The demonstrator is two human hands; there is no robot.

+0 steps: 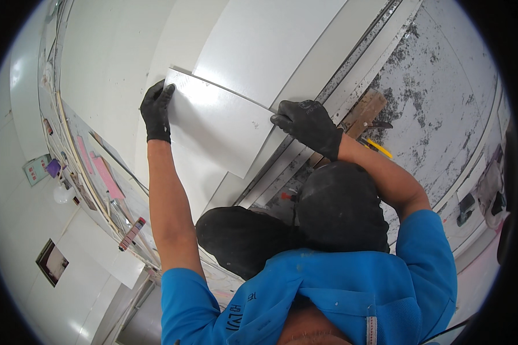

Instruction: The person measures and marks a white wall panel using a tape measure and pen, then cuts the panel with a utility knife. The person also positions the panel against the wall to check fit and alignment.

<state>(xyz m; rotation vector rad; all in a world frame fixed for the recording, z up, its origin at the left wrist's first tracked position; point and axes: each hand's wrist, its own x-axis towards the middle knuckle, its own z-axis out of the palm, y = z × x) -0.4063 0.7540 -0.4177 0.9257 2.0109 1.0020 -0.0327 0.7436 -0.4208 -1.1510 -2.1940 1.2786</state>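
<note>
A white, glossy rectangular panel point(216, 123) is held tilted between my two black-gloved hands. My left hand point(156, 109) grips its left edge near the upper corner, thumb on the front face and fingers behind. At the right edge, my right hand point(306, 119) pinches the panel near its upper right corner with the fingers curled in. Beyond it lies a larger white sheet point(265, 46), and the panel's far edge overlaps or meets that sheet; I cannot tell which. The panel casts a soft shadow on the pale surface under it.
A wooden block point(365, 112) and a yellow-handled tool point(379, 148) lie right of my right wrist, on a white board point(437, 103) with dark stains. A long metal rail point(357, 54) runs diagonally beside the sheet. Pink strips point(106, 177) and long trims lie at left. My knees point(342, 207) are close below.
</note>
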